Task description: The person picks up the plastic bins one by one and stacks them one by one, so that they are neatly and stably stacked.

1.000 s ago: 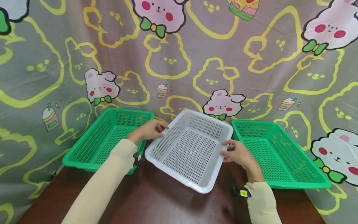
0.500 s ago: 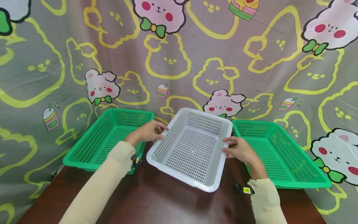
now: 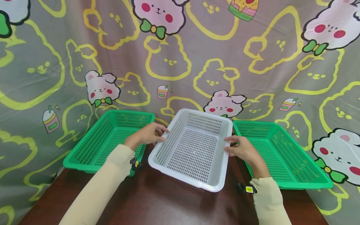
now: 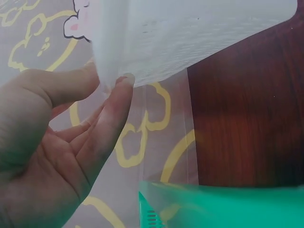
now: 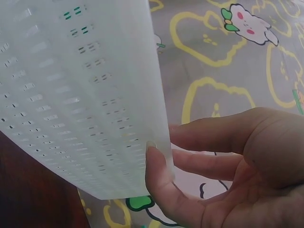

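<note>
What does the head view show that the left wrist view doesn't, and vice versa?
Only the head view shows the right hand, the inside floor of the white basket and the green basket on the right. Only the left wrist view shows the palm of the left hand and the outer face of the side it grips. Both show the left hand, white basket, tabletop, patterned curtain and a green basket.

The white basket [image 3: 192, 156] is being cropped in both wrist views; the left green basket [image 3: 112, 140] is being partly hidden.
</note>
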Demonstrator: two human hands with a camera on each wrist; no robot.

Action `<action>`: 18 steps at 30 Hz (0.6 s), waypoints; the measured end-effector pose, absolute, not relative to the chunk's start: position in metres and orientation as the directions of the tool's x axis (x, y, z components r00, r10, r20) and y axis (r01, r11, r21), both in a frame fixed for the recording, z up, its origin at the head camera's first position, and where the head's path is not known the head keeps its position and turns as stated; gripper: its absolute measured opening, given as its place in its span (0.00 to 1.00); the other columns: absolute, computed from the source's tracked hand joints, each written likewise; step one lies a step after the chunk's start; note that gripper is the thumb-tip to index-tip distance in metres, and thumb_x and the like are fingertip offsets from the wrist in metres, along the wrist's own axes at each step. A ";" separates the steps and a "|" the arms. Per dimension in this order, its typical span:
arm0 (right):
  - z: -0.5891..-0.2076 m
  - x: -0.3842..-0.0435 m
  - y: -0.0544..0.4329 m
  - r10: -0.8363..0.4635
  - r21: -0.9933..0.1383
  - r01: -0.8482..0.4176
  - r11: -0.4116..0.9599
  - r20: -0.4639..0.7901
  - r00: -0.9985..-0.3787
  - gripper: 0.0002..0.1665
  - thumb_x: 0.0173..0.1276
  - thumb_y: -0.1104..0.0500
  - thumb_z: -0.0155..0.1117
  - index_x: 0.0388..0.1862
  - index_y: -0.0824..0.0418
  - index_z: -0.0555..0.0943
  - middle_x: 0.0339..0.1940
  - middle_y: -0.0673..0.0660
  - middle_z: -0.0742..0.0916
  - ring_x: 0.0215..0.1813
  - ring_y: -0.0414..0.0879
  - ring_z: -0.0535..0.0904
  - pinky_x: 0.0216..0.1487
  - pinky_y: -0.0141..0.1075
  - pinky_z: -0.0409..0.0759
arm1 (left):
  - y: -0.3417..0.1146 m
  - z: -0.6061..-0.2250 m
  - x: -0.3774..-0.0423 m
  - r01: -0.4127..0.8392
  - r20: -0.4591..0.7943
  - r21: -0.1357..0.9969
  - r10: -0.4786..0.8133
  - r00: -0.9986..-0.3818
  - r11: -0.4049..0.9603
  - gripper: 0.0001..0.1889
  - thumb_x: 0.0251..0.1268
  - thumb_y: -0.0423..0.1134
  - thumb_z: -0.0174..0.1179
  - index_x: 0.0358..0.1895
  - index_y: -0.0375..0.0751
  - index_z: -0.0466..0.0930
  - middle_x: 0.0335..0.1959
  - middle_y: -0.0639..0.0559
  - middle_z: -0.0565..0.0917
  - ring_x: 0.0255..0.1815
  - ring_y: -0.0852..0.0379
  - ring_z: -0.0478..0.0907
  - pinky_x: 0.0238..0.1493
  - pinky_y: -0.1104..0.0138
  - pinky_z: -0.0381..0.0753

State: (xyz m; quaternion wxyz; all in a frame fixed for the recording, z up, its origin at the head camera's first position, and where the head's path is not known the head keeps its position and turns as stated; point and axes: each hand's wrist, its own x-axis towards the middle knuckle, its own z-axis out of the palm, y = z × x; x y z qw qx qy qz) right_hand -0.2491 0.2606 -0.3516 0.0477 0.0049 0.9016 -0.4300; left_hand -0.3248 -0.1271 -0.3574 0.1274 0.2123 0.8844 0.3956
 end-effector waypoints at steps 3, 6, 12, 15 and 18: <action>-0.350 -0.249 0.261 -0.025 -0.764 0.053 0.643 -0.090 -0.996 0.31 0.71 0.62 0.70 0.69 0.71 0.73 0.62 0.74 0.78 0.49 0.62 0.88 0.52 0.54 0.89 | -0.127 -0.357 -0.323 0.282 -0.049 0.753 0.478 -0.877 0.594 0.22 0.70 0.34 0.67 0.65 0.38 0.80 0.47 0.39 0.85 0.38 0.52 0.88 0.40 0.53 0.92; -0.349 -0.250 0.262 -0.023 -0.759 0.054 0.649 -0.090 -0.996 0.31 0.71 0.61 0.70 0.69 0.70 0.74 0.63 0.74 0.77 0.50 0.63 0.88 0.52 0.54 0.89 | -0.127 -0.357 -0.322 0.284 -0.047 0.752 0.477 -0.877 0.595 0.22 0.69 0.34 0.68 0.65 0.39 0.80 0.47 0.39 0.85 0.38 0.52 0.88 0.41 0.52 0.92; -0.349 -0.252 0.262 -0.035 -0.752 0.037 0.658 -0.080 -0.996 0.31 0.71 0.61 0.69 0.69 0.71 0.74 0.65 0.75 0.77 0.51 0.64 0.88 0.53 0.54 0.89 | -0.127 -0.359 -0.321 0.280 -0.041 0.758 0.471 -0.881 0.589 0.21 0.69 0.34 0.68 0.64 0.39 0.81 0.47 0.39 0.85 0.38 0.52 0.88 0.44 0.49 0.91; -0.349 -0.253 0.262 -0.035 -0.744 0.033 0.667 -0.076 -0.997 0.31 0.71 0.60 0.70 0.69 0.71 0.74 0.64 0.75 0.77 0.51 0.65 0.88 0.52 0.54 0.89 | -0.127 -0.360 -0.321 0.271 -0.038 0.764 0.461 -0.887 0.585 0.21 0.69 0.34 0.68 0.64 0.40 0.81 0.46 0.40 0.85 0.39 0.51 0.88 0.43 0.50 0.91; -0.349 -0.254 0.263 -0.030 -0.743 0.035 0.668 -0.075 -0.997 0.31 0.71 0.60 0.70 0.69 0.71 0.75 0.64 0.74 0.78 0.51 0.64 0.88 0.53 0.55 0.89 | -0.128 -0.359 -0.320 0.278 -0.032 0.762 0.463 -0.886 0.585 0.21 0.69 0.35 0.68 0.64 0.39 0.81 0.46 0.40 0.85 0.39 0.51 0.88 0.41 0.54 0.92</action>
